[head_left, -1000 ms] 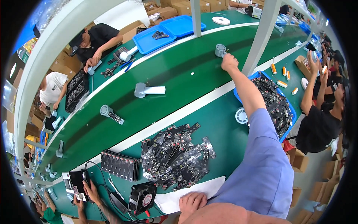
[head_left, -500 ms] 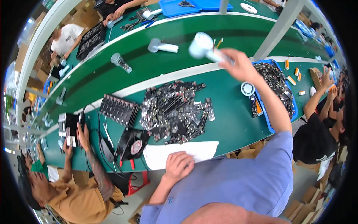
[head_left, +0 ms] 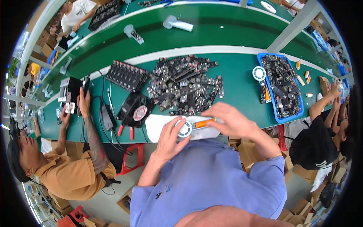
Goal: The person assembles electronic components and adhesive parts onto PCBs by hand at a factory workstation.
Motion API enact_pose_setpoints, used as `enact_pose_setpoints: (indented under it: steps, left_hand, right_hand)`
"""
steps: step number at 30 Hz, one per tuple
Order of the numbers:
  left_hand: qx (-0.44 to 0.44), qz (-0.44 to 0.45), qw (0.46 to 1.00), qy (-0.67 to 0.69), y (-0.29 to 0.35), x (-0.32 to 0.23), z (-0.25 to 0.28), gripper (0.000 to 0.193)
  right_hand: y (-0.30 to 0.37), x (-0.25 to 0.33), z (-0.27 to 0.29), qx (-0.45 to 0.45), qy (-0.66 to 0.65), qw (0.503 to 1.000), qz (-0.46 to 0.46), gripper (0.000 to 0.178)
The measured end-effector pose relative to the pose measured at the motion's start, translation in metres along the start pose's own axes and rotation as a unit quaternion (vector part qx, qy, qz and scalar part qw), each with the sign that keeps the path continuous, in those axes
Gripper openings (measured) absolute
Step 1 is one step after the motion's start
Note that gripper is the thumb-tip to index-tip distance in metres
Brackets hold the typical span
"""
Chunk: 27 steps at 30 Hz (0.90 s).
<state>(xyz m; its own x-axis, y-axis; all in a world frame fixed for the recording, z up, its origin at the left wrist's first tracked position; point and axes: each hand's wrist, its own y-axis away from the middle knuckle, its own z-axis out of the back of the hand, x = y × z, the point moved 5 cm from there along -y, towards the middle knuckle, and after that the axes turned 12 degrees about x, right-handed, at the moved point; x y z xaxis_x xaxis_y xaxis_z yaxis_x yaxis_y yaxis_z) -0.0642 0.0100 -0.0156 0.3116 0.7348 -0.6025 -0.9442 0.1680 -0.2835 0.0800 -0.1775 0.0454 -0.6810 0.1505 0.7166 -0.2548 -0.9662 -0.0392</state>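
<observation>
A handheld fan (head_left: 185,129) with a round pale-blue head lies over the white cloth (head_left: 154,126) at the table's front edge. Its handle points right, its inside exposed, with an orange battery (head_left: 204,123) showing. My left hand (head_left: 166,138) is closed round the fan head, thumb below and fingers above. Curled over the end of the handle is my right hand (head_left: 234,121); its fingertips partly hide that end. Just beyond both hands spreads a heap of small dark circuit boards (head_left: 181,85).
A black cooling fan (head_left: 138,109) and red-handled pliers (head_left: 131,132) stand left of the cloth. Behind them is a black slotted rack (head_left: 126,75). At right, another handheld fan (head_left: 259,73) leans by a blue tray (head_left: 278,120) of boards. A co-worker (head_left: 79,170) sits at left.
My right hand has brought the handheld fan down from above the green ledge to the cloth. My left hand has lifted off the cloth and taken the fan head. The view has shifted.
</observation>
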Motion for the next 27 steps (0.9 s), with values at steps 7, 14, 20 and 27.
enact_pose_setpoints:
  steps: [7,14,20,27]
  left_hand:
    - [-0.016,0.048,0.995,0.086,0.005,0.012,0.018,0.053]
    - [0.028,0.16,0.985,0.061,-0.028,0.035,0.042,0.021]
    - [0.082,0.105,0.986,-0.095,-0.038,0.041,0.036,0.024]
    - [0.076,0.143,0.985,-0.06,-0.04,0.037,0.041,0.024]
  right_hand:
    - [0.014,0.103,0.055,-0.061,-0.546,0.758,0.352,0.026]
    - [0.013,0.138,0.068,-0.055,-0.543,0.731,0.41,0.025]
    - [-0.009,0.138,0.077,0.029,-0.52,0.677,0.52,0.026]
    - [0.005,0.103,0.061,-0.08,-0.372,0.884,0.272,0.012]
